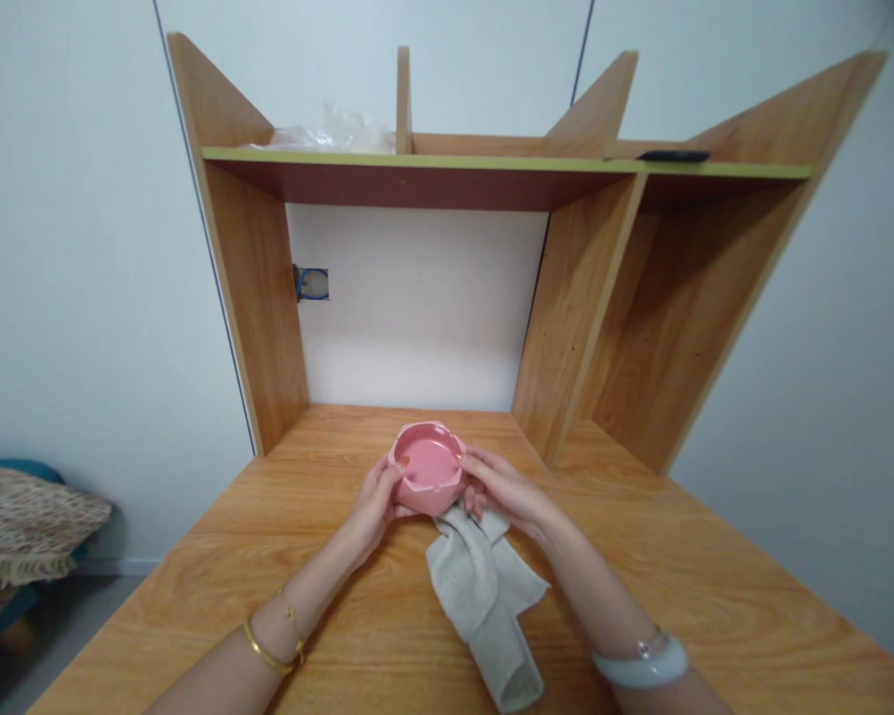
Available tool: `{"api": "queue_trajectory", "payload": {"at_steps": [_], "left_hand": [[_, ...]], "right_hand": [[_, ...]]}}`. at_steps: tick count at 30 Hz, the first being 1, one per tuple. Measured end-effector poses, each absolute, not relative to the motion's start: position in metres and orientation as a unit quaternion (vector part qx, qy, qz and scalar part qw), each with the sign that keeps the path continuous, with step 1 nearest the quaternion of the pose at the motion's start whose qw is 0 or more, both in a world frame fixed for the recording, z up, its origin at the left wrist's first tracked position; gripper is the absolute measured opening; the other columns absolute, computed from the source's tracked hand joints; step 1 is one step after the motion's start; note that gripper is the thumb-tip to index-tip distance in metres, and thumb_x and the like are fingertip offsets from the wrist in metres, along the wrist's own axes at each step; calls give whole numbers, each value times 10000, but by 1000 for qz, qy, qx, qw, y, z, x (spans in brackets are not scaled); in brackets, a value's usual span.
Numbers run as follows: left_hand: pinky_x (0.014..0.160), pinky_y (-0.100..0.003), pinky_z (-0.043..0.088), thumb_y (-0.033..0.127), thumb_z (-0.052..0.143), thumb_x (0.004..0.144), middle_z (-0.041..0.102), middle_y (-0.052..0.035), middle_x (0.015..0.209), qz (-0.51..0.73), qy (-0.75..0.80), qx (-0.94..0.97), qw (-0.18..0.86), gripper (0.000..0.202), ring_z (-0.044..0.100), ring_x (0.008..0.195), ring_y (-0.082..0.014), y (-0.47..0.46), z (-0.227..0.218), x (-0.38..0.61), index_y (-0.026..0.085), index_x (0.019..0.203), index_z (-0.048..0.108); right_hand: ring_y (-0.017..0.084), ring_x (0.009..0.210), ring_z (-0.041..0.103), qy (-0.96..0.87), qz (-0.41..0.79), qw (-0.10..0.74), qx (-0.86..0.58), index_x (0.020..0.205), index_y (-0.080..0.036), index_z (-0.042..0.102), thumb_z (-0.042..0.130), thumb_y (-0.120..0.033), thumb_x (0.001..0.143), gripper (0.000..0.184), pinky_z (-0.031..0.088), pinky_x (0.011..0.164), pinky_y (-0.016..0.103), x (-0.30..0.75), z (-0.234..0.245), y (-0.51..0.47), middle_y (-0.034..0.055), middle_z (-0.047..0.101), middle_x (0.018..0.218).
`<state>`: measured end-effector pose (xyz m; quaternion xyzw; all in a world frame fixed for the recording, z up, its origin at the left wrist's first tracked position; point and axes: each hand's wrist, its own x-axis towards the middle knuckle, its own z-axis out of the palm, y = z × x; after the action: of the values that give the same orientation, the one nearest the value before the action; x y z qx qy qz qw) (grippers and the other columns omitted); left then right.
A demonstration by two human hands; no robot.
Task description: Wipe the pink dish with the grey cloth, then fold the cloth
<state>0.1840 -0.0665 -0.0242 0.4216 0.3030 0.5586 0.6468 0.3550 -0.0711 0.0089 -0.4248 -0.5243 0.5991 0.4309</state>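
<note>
glossy pink dish (430, 463), many-sided, tilted, hollow showing, grey cloth (483, 586), crumpled, just beneath it

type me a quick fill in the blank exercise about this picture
The left hand and right hand hold a dish coloured ____.
The gold bangle is on the ____ arm.
The grey cloth is nearer the ____ hand.
Clear plastic lies on the ____ above the desk.

Missing words: pink; left; right; shelf.
</note>
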Motion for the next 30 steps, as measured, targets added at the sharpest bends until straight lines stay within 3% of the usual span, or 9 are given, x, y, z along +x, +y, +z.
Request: {"api": "queue_trajectory", "payload": {"at_steps": [4, 7, 11, 17, 21, 25, 30], "left_hand": [[586, -280, 523, 482, 665, 630, 616, -66, 957, 544, 272, 445, 657, 565, 600, 726, -166, -69, -22, 184, 189, 1094, 530], [608, -282, 514, 528, 622, 648, 586, -87, 1046, 544, 254, 458, 656, 528, 595, 763, -175, -67, -22, 180, 173, 1038, 588], [511, -193, 428, 419, 639, 648, 597, -69, 941, 580, 277, 464, 609, 411, 570, 666, -121, -61, -24, 174, 162, 969, 642], [521, -186, 371, 276, 611, 620, 615, -56, 907, 595, 319, 475, 564, 307, 556, 622, -98, -62, -21, 171, 161, 899, 666], [532, -193, 364, 256, 584, 612, 617, -53, 921, 588, 336, 482, 556, 288, 552, 617, -98, -63, -21, 173, 161, 872, 664], [550, -203, 374, 241, 572, 605, 587, -34, 905, 602, 331, 460, 563, 366, 574, 621, -106, -61, -21, 172, 177, 963, 615], [563, -209, 384, 227, 554, 600, 551, -23, 938, 622, 324, 439, 561, 426, 600, 634, -114, -61, -19, 170, 202, 1025, 557]], "right_hand": [[111, 355, 536, -506, 560, 468, -460, 1025, -140, 447, 481, -277, 792, 273, 418, 324, 168, 355, 20, -79, -24, 572, 452], [102, 349, 529, -490, 545, 494, -468, 915, -144, 499, 479, -288, 778, 199, 417, 322, 162, 367, 22, -87, -16, 572, 449], [110, 406, 568, -436, 540, 525, -492, 812, -148, 509, 471, -274, 789, 134, 467, 385, 182, 401, 14, -101, 19, 599, 487], [129, 416, 583, -375, 496, 524, -583, 871, -125, 510, 475, -274, 809, 165, 506, 427, 217, 461, -4, -113, 41, 599, 497], [149, 412, 588, -351, 466, 499, -641, 1046, -92, 475, 477, -279, 816, 297, 514, 421, 229, 481, -12, -109, 34, 580, 478], [161, 405, 588, -343, 454, 479, -668, 1164, -51, 411, 465, -301, 825, 425, 522, 422, 242, 486, -15, -101, 58, 591, 484], [167, 436, 604, -343, 461, 473, -668, 1170, -58, 415, 468, -339, 828, 446, 540, 457, 255, 492, -20, -88, 76, 609, 517]]}}
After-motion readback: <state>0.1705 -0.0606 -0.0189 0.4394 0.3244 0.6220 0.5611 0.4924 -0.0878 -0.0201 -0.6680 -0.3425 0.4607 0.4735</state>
